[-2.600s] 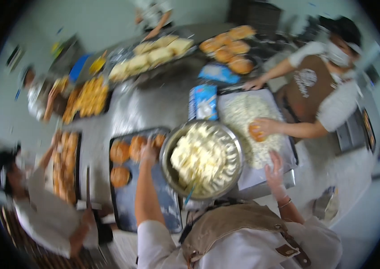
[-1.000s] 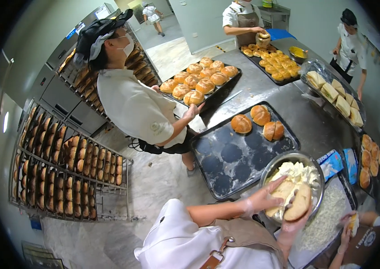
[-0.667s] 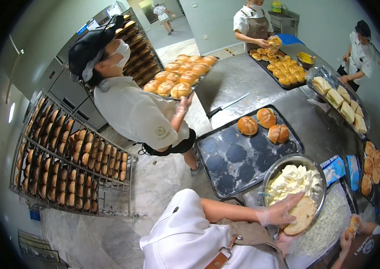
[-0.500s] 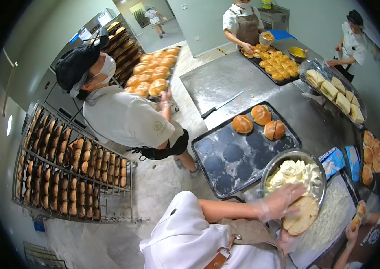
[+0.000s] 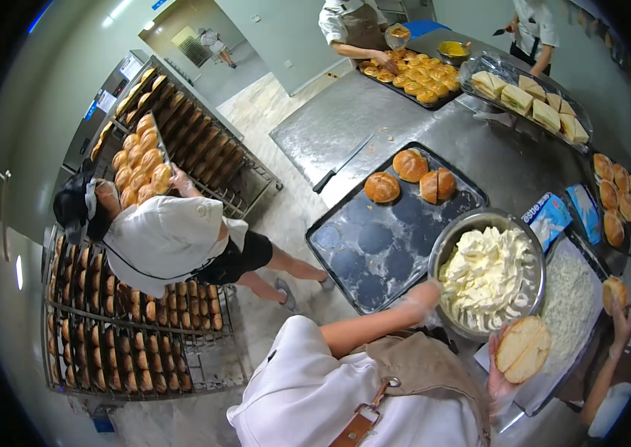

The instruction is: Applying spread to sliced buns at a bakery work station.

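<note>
In my gloved right hand [image 5: 497, 372] rests a cut bun [image 5: 525, 349], its pale inner face turned up and a slit running across it. It is held just below the steel bowl [image 5: 442, 237]. Whipped cream [image 5: 483, 276] fills much of that bowl in a rough pale-yellow heap. My gloved left hand [image 5: 421, 296] is at the bowl's left side, smeared by motion, so its fingers do not show clearly. Beyond it lies a dark baking tray [image 5: 364, 264] with three round brown buns [image 5: 382, 188] at its far end, one of them visibly split.
White shreds or powder cover a tray [image 5: 572, 298] right of the bowl. A co-worker's hand [image 5: 617, 316] holds a bun there. A knife [image 5: 341, 165] lies on the steel table [image 5: 293, 138]. At left, another person [image 5: 159, 238] carries buns beside loaded racks [image 5: 137, 298].
My left hand has moved left, away from the bun and cream. The bun's cut face now shows fully, slightly farther right. The person at left has carried the bun tray toward the racks.
</note>
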`<state>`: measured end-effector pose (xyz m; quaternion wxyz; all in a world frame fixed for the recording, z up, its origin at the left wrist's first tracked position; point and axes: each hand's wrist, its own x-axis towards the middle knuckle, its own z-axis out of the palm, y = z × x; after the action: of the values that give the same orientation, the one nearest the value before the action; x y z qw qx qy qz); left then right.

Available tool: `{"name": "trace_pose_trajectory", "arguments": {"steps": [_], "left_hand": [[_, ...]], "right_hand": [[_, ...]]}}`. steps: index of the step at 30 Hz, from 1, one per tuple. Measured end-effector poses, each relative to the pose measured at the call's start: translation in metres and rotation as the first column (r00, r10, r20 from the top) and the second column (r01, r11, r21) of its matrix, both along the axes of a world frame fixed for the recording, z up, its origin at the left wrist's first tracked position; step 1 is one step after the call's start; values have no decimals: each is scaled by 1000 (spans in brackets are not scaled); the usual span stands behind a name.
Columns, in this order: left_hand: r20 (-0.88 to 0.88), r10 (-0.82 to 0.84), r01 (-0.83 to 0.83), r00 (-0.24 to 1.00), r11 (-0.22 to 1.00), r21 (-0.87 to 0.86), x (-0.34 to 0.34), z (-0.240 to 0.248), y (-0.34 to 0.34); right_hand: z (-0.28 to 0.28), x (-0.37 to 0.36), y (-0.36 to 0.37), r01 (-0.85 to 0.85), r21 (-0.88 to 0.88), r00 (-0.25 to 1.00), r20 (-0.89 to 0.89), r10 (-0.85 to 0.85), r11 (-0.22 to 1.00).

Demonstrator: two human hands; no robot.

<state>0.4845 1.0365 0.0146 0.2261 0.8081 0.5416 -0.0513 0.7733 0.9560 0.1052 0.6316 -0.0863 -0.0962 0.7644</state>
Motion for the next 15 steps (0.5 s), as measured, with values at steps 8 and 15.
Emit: {"name": "trace_pose_trajectory", "arguments": {"steps": [8,15], "left_hand": [[-14,107,-108,994,985,-137,12,-19,92],[270,322,-244,907,926,-287,25,62,114]], "right_hand": [[2,-1,36,198,-467,966,-58,-253,862],[-41,60,51,411,-388,903,53,-426,825]]}}
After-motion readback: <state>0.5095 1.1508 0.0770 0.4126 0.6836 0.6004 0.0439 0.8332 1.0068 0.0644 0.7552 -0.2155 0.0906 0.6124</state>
